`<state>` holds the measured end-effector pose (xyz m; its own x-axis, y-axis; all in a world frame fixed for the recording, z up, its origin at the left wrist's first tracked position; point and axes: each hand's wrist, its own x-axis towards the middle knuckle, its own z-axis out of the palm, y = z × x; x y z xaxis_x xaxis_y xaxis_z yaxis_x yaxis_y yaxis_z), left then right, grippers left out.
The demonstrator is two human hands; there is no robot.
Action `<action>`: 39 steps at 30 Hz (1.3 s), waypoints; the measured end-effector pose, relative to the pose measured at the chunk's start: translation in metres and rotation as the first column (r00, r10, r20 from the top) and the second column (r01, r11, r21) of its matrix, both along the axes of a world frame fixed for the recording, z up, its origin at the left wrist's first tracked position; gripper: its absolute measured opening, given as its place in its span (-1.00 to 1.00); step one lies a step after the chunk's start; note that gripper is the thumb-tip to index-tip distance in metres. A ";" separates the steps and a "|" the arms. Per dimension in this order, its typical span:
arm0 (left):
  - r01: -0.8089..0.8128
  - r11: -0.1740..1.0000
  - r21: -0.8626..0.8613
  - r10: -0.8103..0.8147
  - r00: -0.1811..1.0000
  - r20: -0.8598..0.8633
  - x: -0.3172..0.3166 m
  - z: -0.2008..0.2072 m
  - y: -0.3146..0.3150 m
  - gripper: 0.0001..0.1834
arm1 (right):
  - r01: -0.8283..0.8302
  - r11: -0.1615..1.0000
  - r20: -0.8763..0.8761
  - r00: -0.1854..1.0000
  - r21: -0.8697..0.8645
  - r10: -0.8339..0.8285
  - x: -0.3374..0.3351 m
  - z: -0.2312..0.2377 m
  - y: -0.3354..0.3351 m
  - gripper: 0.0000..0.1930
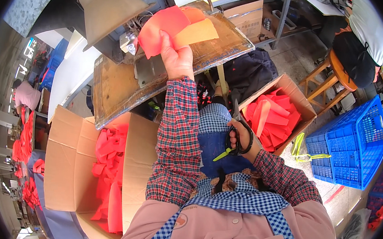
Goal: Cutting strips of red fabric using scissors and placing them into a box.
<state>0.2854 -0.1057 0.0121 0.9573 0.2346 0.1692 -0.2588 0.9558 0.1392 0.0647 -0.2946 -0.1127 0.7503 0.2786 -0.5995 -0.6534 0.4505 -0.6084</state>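
- The left hand [177, 60] is raised over the worn wooden board [126, 86], fingers pressed together on a bundle of fabric pieces [174, 29]: red ones on the left of the bundle, an orange one fanning out to the right.
- The bundle is held above the far edge of the board, just in front of a metal funnel-shaped hood [108, 7] at the board's far left corner.
- The right hand [240, 139] sits low over the lap, fingers curled through the black handles of a pair of scissors [236, 132]; the blades point up and away, and a thin yellow-green strip [222, 155] hangs from the handles.
- An open cardboard box [67, 163] stands below the board's near left edge, holding a heap of red fabric pieces.
- A second cardboard box [294, 90] sits near the right hand, also filled with red pieces [271, 117].
- A blue plastic crate [353, 143] stands right of that box, on the floor.
- A wooden stool [327, 76] stands beyond the crate.
- Both forearms wear red plaid sleeves.
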 end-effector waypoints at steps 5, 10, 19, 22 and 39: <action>0.008 1.000 -0.021 -0.008 1.000 -0.010 -0.003 0.005 -0.005 -0.62 | 0.015 1.000 0.004 1.000 -0.006 -0.015 0.000 0.000 0.000 -0.67; -0.054 0.999 0.004 0.054 0.998 -0.039 -0.005 0.002 -0.009 -0.62 | 0.019 1.000 0.005 1.000 0.013 -0.019 0.000 -0.003 0.001 -0.68; -0.093 0.996 0.001 0.092 0.992 -0.089 -0.013 -0.006 -0.001 -0.61 | 0.019 0.999 0.021 1.000 0.026 -0.020 -0.005 -0.003 0.002 -0.67; -0.072 0.997 0.015 0.073 0.994 -0.083 -0.018 -0.009 -0.010 -0.62 | 0.036 0.999 0.022 0.999 0.020 -0.037 -0.007 -0.004 -0.001 -0.67; 0.264 0.133 0.955 -0.333 0.920 -0.207 -0.155 -0.015 -0.023 -0.50 | 0.075 0.994 -0.019 0.997 0.084 -0.073 -0.001 -0.031 0.002 -0.81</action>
<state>0.1301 -0.1283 -0.0026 0.8929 -0.4460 0.0611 -0.0264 0.0835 0.9962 0.0638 -0.2928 -0.1432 0.7614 0.2729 -0.5881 -0.6256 0.5474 -0.5559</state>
